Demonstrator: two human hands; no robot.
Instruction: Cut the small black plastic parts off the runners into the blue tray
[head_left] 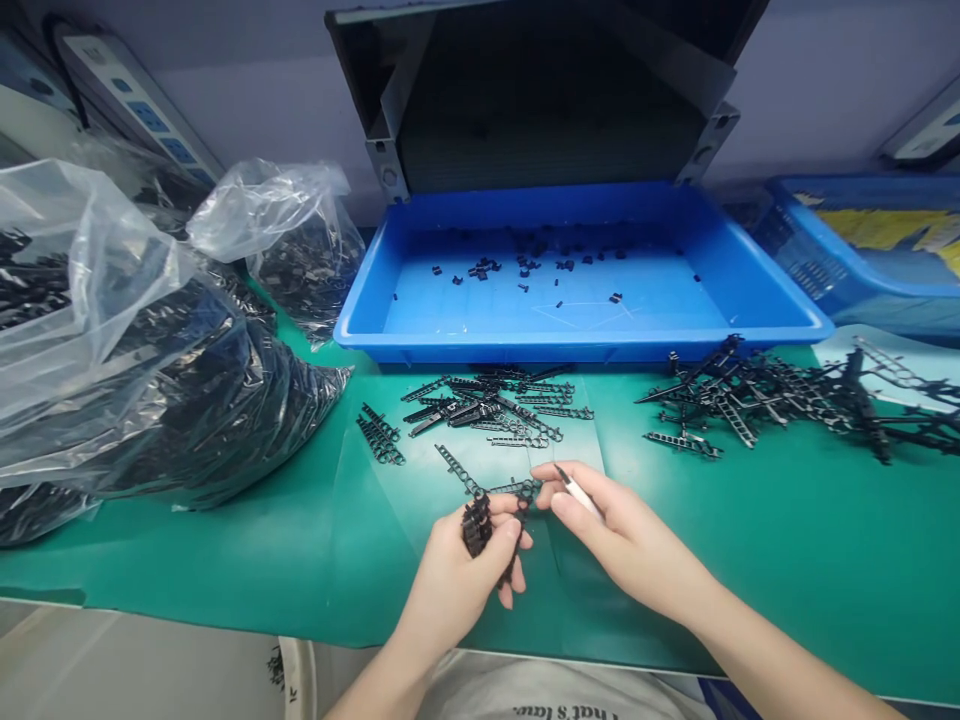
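Note:
My left hand [450,575] is closed around a small bundle of black plastic strips [477,525]. One ladder-like strip [457,468] sticks up from it toward the far left, and another points right. My right hand [626,535] grips a white pen-like tool [581,495] with a dark pointed tip. Its fingertips are close to the end of the right-pointing strip; whether they touch I cannot tell. Just beyond my hands lies a loose pile of similar black strips [480,405] on the green mat [750,540].
A blue tray [585,353] with scattered small black pieces stands at the back, under a dark panel [555,110]. Clear bags [225,400] of black parts fill the left. Black plastic frames [795,395] are heaped at right, near a blue basket [862,275].

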